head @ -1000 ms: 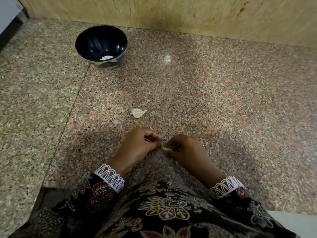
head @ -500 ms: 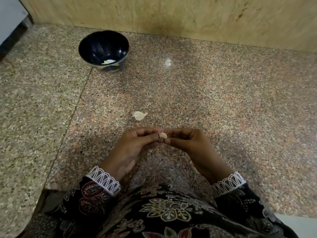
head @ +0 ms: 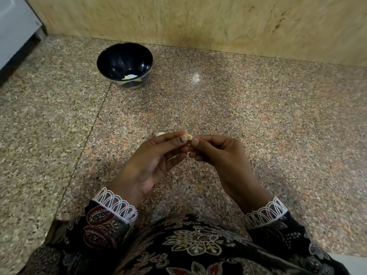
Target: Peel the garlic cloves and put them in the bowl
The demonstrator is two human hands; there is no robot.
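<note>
Left hand (head: 153, 161) and right hand (head: 216, 153) both pinch clove (head: 187, 137), raised mid-counter; peel looks partly off
Bowl (head: 111, 56) near back edge holds pale pieces
Second clove (head: 159, 133) on counter, unpeeled: task ongoing

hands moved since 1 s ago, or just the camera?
Yes. Both hands, left and right, pinching the garlic clove, rose toward the loose garlic piece on the floor, now partly covering it.

Speckled granite floor (head: 258, 120) — black bowl (head: 111, 56) near the wall; pale garlic scrap (head: 160, 133) behind fingers.
</note>
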